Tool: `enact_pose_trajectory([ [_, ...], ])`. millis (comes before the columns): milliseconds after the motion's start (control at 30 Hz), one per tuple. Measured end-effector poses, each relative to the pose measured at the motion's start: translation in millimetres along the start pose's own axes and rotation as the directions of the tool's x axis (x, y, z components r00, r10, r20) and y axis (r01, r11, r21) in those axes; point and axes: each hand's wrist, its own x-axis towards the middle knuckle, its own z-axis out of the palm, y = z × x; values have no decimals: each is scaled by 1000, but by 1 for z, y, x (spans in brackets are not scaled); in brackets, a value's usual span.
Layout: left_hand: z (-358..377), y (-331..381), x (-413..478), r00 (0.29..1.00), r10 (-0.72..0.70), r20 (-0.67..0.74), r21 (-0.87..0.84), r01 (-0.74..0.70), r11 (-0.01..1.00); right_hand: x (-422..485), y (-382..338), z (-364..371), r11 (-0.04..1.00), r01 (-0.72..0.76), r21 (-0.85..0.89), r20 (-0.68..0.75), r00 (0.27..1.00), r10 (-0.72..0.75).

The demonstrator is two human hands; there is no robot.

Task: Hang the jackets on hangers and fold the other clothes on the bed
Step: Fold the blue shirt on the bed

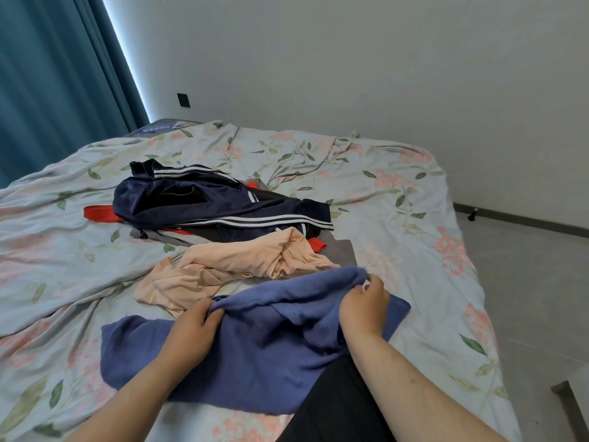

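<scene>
Edge of blue garment (255, 355) pinched tight in left grip (194, 327) and right grip (363, 304), peach top (236, 263) lying at twelve o'clock on bed (414, 202).

This is a bedroom in a home. A wide bed (414, 199) under a crumpled flowered sheet (47, 231) fills the view, with loose clothes (204, 199) lying on it. A long teal curtain (57, 78) hangs at the left, beside a plain pale wall (350, 59) with a dark switch plate (183, 100).

Both forearms extended forward; left hand (194, 327) and right hand (363, 306) each pinching blue garment (255, 352) edge.
</scene>
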Motion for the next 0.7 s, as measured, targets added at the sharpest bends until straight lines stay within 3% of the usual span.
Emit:
enact_pose_trajectory([
  [67, -6, 16, 2, 993, 105, 51, -32, -103, 994, -11, -2, 2, 938, 287, -193, 42, 958, -284],
  [133, -9, 34, -1, 962, 224, 157, -5, -226, 974, -28, -4, 11, 754, 635, -169, 339, 756, -560],
  [200, -12, 49, -6, 917, 310, 252, -35, -312, 950, -42, 0, 24, 612, 787, -76, 637, 510, -578],
  [233, -13, 54, -8, 903, 336, 268, -61, -332, 941, -47, 1, 28, 584, 808, -72, 700, 458, -548],
  [267, -14, 56, -9, 901, 340, 269, -70, -334, 940, -48, 1, 29, 599, 798, -69, 721, 455, -522],
  [333, -16, 54, -9, 913, 305, 270, -53, -302, 952, -44, 0, 27, 705, 703, -94, 704, 548, -453],
  [400, -20, 45, -10, 923, 182, 340, -30, -183, 983, -40, -1, 22, 810, 580, -89, 642, 655, -399],
  [467, -19, 33, -12, 888, 17, 459, 32, -35, 999, -36, -1, 21, 876, 479, -58, 557, 744, -369],
  [533, -15, 17, -14, 834, -83, 546, 215, -44, 976, -35, -2, 20, 929, 370, -18, 484, 816, -316],
  [600, -13, 5, -18, 811, -148, 565, 344, -68, 937, -33, -2, 21, 951, 309, -10, 446, 852, -273],
  [700, -11, -11, -18, 818, -181, 546, 347, -25, 937, -30, -2, 21, 951, 301, -61, 365, 894, -260],
])
